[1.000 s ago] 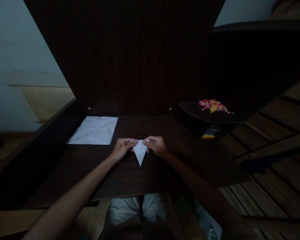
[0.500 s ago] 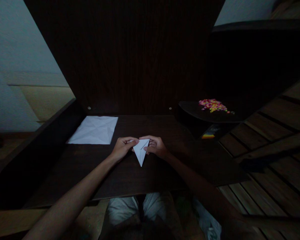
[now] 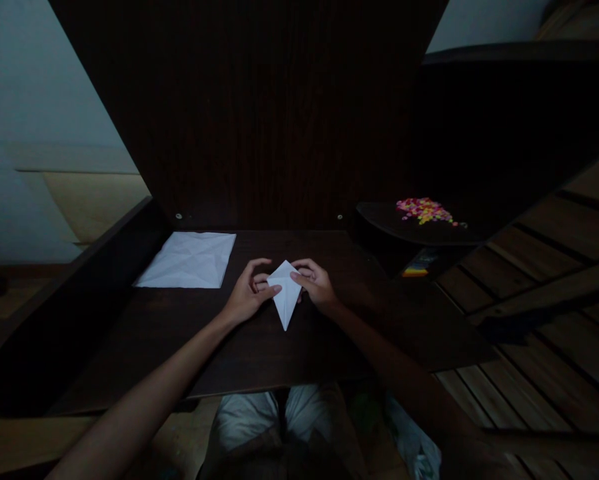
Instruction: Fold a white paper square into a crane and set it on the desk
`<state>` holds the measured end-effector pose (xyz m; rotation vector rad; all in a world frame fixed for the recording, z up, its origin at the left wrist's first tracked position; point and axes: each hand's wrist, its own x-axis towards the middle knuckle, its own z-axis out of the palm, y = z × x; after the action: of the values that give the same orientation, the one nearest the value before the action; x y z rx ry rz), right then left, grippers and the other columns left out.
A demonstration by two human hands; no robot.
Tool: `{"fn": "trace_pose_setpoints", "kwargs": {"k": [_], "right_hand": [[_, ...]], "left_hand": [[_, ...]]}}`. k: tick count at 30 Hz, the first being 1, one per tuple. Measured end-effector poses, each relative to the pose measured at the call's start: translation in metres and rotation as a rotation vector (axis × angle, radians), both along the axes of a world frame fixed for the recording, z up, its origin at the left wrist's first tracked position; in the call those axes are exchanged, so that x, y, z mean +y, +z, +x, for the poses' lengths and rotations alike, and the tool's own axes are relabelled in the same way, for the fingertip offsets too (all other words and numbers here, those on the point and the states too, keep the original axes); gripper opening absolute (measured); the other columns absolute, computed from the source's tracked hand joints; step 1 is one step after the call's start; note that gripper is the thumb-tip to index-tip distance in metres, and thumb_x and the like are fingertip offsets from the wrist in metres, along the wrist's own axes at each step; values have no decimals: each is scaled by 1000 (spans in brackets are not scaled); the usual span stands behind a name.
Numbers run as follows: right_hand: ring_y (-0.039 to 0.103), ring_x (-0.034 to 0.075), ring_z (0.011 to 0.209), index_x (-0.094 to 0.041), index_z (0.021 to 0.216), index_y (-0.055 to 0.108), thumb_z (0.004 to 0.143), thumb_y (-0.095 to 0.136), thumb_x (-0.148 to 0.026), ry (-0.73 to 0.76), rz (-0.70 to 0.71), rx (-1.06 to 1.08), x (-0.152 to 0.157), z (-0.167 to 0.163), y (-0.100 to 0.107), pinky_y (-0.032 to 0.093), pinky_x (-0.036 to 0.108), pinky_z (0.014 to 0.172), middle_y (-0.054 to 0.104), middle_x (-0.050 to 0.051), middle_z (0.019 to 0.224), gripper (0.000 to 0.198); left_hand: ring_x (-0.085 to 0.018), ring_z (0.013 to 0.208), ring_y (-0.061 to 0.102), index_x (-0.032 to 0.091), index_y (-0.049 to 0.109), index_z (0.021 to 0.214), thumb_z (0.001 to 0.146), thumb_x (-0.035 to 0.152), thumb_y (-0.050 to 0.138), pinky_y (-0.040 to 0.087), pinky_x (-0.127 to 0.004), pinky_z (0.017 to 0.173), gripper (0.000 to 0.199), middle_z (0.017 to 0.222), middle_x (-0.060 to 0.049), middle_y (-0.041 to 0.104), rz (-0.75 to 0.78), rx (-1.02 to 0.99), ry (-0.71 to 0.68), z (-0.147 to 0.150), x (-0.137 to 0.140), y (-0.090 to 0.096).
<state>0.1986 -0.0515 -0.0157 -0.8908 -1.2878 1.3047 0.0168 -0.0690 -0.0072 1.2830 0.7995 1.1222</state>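
A small white folded paper [image 3: 286, 303], kite-shaped with its long point toward me, is held between both hands above the dark desk [image 3: 259, 360]. My left hand [image 3: 249, 291] grips its left edge, the thumb on the front face and the fingers curled behind. On the other side my right hand [image 3: 319, 287] pinches the right edge, its thumb pressed near the upper part. A crease crosses the paper below its top corner. The fingertips behind the paper are partly hidden.
White creased sheets [image 3: 189, 260] lie at the desk's left, beside a dark side panel [image 3: 64, 307]. A pile of small colourful pieces [image 3: 426, 210] sits on a low rounded shelf [image 3: 394, 223] at right. A tall dark back panel [image 3: 259, 113] rises behind.
The folded paper has gone from a flat-topped triangle to a kite shape with a peaked top. My left index finger has lifted off its top edge, and my right thumb has moved up.
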Motion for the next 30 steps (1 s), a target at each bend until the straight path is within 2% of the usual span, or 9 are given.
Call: {"fn": "trace_pose_setpoints", "kwargs": {"k": [4,6,12,14,17,19,24,27,30], "right_hand": [[51,9,37,-22,88,50,72,70,-47,3,38,-6,1,0,-1,40,19,32,58,-7,56,35],[51,9,39,-21,86,54,73,69,-47,-18,82,-35,0,1,-1,40,19,34,59,-5,57,33],[63,14,62,-17,101,65,67,76,-39,12,114,-135,-4,5,2,45,21,46,71,5,84,41],[66,17,72,-17,102,67,66,76,-36,3,125,-181,-4,7,3,47,22,53,72,7,92,41],[67,19,80,-17,101,70,67,76,-36,-19,146,-255,-3,10,4,48,23,57,72,10,101,40],[67,18,75,-16,101,71,66,76,-36,-9,164,-309,-3,11,4,48,24,56,72,10,100,40],[62,16,66,-17,95,75,70,75,-36,-34,293,-438,-1,13,1,48,26,58,73,8,91,32],[61,15,70,-19,92,76,73,74,-36,-46,356,-434,1,12,-2,47,26,60,70,7,85,26],[58,15,71,-19,89,76,72,75,-38,-37,362,-392,3,11,-4,47,25,58,63,6,82,25]], "left_hand": [[-14,74,64,18,55,102,73,35,74,51,-24,66,39,87,-2,64,111,81,38,0,-1,1],[-15,74,64,15,61,98,74,36,72,50,-24,65,34,88,-4,66,140,162,32,-1,0,1],[-23,93,66,14,61,117,71,34,75,52,-33,81,52,109,-12,68,127,123,43,-4,3,-1],[-23,93,66,14,61,119,71,35,75,52,-34,81,55,112,-12,68,138,157,82,-4,4,-2],[-21,83,66,14,65,115,72,36,74,53,-33,76,50,104,-11,71,168,255,147,-6,4,-2],[-20,79,66,15,68,111,73,36,73,53,-32,73,44,99,-9,72,202,312,184,-7,4,-3],[-21,83,66,17,72,100,78,38,68,52,-32,74,30,97,-8,73,327,420,220,-9,6,-7],[-19,80,64,19,73,96,81,37,65,49,-30,73,26,90,-6,71,405,515,224,-11,7,-6],[-17,75,61,19,74,92,81,36,64,46,-28,69,22,83,-4,68,434,559,218,-11,6,-1]]}}
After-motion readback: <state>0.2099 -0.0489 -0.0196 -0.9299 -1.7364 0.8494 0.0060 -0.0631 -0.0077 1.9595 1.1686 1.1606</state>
